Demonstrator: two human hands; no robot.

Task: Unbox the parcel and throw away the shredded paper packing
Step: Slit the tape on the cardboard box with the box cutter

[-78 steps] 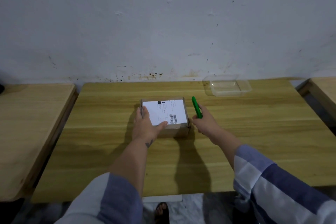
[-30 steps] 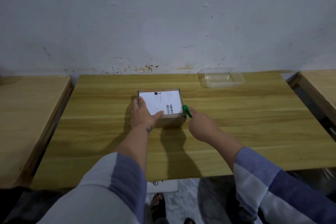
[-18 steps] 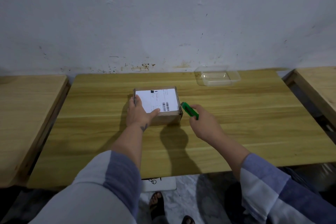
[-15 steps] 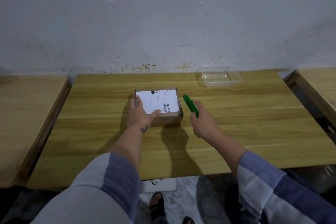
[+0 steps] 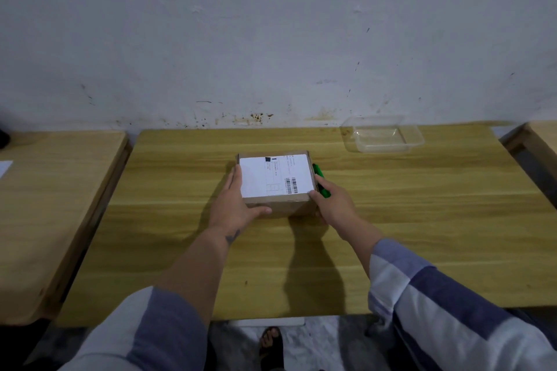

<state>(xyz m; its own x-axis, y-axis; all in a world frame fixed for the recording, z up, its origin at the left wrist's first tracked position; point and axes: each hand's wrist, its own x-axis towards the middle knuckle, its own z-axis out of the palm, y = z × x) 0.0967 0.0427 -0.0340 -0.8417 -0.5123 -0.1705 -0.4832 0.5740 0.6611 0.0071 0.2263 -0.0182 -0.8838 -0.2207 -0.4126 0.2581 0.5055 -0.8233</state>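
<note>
The right hand [image 5: 333,205] has swung back in, green cutter [image 5: 321,180] now pressed along the parcel [image 5: 275,182]'s right edge, fingers wrapped round it. The left hand [image 5: 233,205] clamps the box mid-counter [image 5: 422,220]. Probably lining up another cut; still sealed. Label up, long axis left-to-right.

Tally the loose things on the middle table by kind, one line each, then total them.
Cardboard parcel: 1, closed, both hands on it
Green cutter: 1, in the right hand, beside the parcel
Clear plastic tray: 1, at the far right of the table
Total: 3
</note>
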